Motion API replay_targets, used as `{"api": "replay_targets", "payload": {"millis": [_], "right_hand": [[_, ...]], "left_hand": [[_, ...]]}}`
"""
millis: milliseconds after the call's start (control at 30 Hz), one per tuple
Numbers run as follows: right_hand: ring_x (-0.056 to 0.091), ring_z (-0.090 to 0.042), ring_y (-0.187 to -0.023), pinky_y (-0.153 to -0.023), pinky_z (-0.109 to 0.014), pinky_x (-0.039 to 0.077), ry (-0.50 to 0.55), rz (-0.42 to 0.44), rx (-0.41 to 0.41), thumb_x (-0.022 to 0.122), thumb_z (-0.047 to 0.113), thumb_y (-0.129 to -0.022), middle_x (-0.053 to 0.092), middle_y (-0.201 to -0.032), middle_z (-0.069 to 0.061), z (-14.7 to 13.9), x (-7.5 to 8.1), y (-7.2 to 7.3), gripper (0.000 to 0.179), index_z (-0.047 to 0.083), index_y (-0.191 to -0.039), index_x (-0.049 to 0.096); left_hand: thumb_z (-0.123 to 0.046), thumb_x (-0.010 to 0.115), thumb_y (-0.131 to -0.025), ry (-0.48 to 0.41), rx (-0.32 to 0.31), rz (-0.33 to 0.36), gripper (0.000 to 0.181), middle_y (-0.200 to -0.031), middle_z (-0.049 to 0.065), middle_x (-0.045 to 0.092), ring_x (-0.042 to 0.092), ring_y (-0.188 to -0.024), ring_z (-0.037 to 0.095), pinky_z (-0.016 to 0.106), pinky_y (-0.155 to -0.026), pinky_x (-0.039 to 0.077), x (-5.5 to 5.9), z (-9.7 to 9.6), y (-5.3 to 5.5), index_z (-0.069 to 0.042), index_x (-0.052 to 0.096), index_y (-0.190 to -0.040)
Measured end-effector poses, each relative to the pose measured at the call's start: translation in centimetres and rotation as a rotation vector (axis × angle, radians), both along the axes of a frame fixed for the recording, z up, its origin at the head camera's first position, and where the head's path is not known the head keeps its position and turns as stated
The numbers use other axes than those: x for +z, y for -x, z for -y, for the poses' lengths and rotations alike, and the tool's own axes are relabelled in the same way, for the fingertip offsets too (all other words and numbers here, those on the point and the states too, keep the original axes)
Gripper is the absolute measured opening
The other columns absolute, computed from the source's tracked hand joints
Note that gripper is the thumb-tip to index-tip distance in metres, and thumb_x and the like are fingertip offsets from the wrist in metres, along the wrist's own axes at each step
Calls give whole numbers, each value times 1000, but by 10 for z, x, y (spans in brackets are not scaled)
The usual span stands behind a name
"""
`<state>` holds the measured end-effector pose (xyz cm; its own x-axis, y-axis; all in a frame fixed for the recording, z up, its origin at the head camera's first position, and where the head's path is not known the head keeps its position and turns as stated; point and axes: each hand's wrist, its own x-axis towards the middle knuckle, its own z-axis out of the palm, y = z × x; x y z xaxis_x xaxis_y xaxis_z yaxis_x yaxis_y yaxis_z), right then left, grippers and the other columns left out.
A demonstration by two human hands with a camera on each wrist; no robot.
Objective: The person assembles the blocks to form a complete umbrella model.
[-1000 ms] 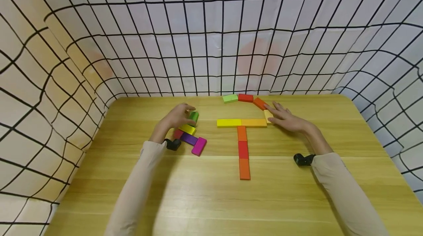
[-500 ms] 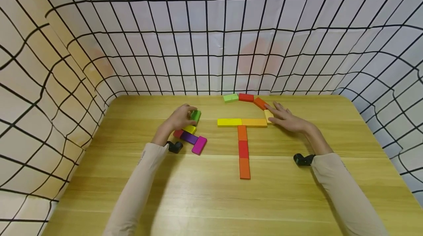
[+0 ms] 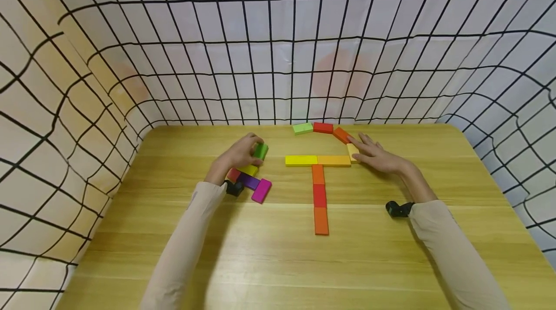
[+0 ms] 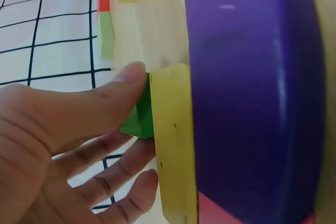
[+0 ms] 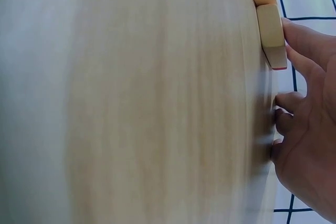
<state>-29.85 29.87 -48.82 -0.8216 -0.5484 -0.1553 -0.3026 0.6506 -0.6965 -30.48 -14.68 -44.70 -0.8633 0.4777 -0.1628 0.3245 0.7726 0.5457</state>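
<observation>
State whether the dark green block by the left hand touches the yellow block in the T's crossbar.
Apart. The head view shows a strip of bare tabletop between the dark green block and the yellow block.

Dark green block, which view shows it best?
Head view: most of the dark green block shows. The left wrist view has it partly behind thumb and yellow block; the right wrist view lacks it.

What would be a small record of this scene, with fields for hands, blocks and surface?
left hand: pinches green block
right hand: beside cream block, contact unclear
left group: yellow, pinkish-red, purple, magenta
column: orange, red, orange
row: yellow, orange
arc: light green, red, orange, cream block
surface: wooden table
</observation>
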Motion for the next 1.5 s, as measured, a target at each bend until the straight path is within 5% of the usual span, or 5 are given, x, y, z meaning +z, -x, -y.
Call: {"api": "replay_targets", "payload": {"millis": [400,633,967,1200,1500], "right_hand": [[-18,-45,-159,-122,-71,-12,-64,10,-16,43,36,-112,-13,-172,-25,2,3,-3,67,19,-168,11],[-17,-44,-159,-123,-70,-11,-84,11,-31,43,36,-112,-13,-173,-23,1,4,-2,66,20,-168,12],[-17,-44,-159,-123,-70,-12,-78,12,-25,43,36,-112,-13,-172,-23,1,3,-1,67,19,-168,11],[-18,-44,-159,-123,-69,-12,-79,15,-26,42,37,-112,-14,-172,-23,2,5,-2,67,18,-168,11],[-18,-44,-159,-123,-70,-12,-78,12,-26,42,36,-112,-14,-172,-23,1,3,-1,67,19,-168,11]], "left_hand": [[-7,76,-94,-19,-64,-119,62,-152,21,48,62,-115,35,41,-104,54,-3,-37,25,5,50,-149],[-6,76,-94,12,-96,-96,63,-156,22,47,56,-124,35,41,-106,52,-6,-58,35,2,50,-151],[-5,77,-92,-80,-4,-2,67,-150,24,48,58,-122,36,41,-108,52,-7,-58,31,7,46,-151],[-4,77,-92,-58,14,-49,53,-127,23,58,57,-110,30,39,-102,53,-11,-57,33,7,59,-141],[-4,75,-94,-55,44,-58,48,-130,23,57,57,-105,28,36,-96,53,-15,-63,36,4,61,-139]]}}
